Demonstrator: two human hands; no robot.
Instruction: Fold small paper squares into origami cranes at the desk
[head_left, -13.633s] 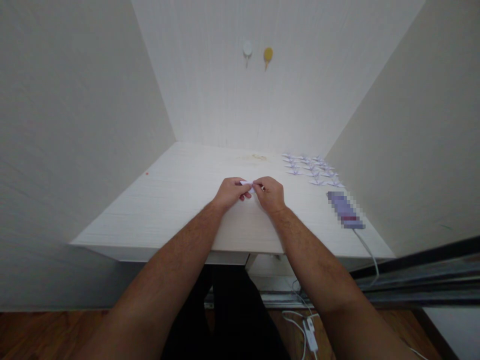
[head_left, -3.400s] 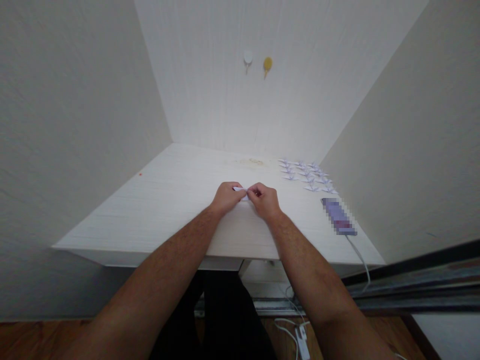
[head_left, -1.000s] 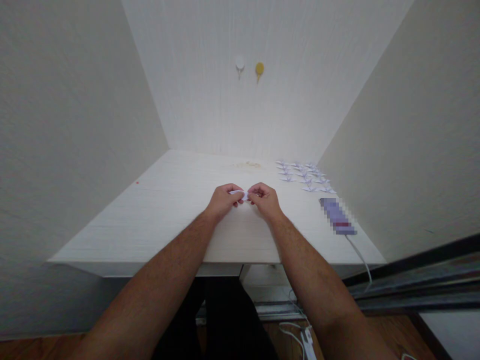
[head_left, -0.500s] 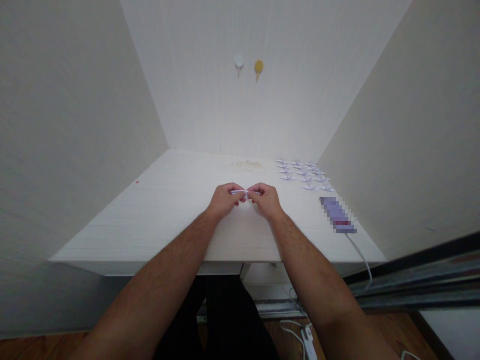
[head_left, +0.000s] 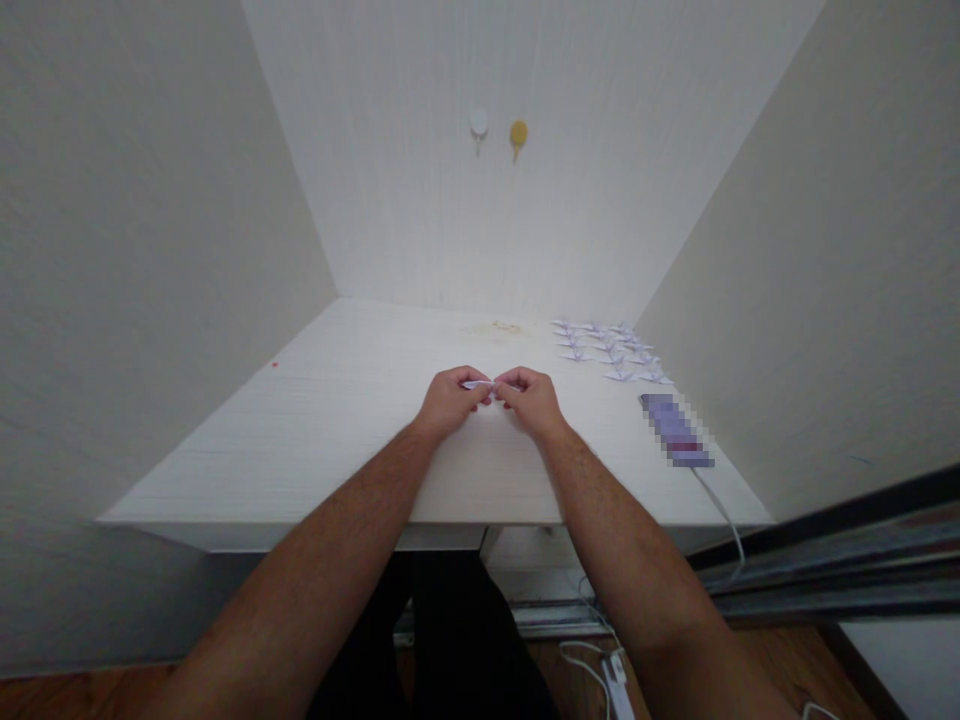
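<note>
My left hand (head_left: 448, 402) and my right hand (head_left: 531, 401) meet over the middle of the white table (head_left: 315, 420). Both pinch a small pale folded paper (head_left: 480, 385) between fingertips, just above the tabletop. The fingers of both hands are curled closed around it, and most of the paper is hidden by them. Several small folded paper cranes (head_left: 607, 350) lie in rows at the back right of the table.
A blurred-out phone (head_left: 675, 430) lies near the right edge with a white cable (head_left: 724, 520) running off the table to the floor. Walls close in on the left, back and right. Two round hooks (head_left: 496, 128) hang on the back wall.
Both hands stay together on the folded paper with only slight finger shifts. Compared with the oldest frame, the view has drifted a little; the cranes and phone lie as before.
</note>
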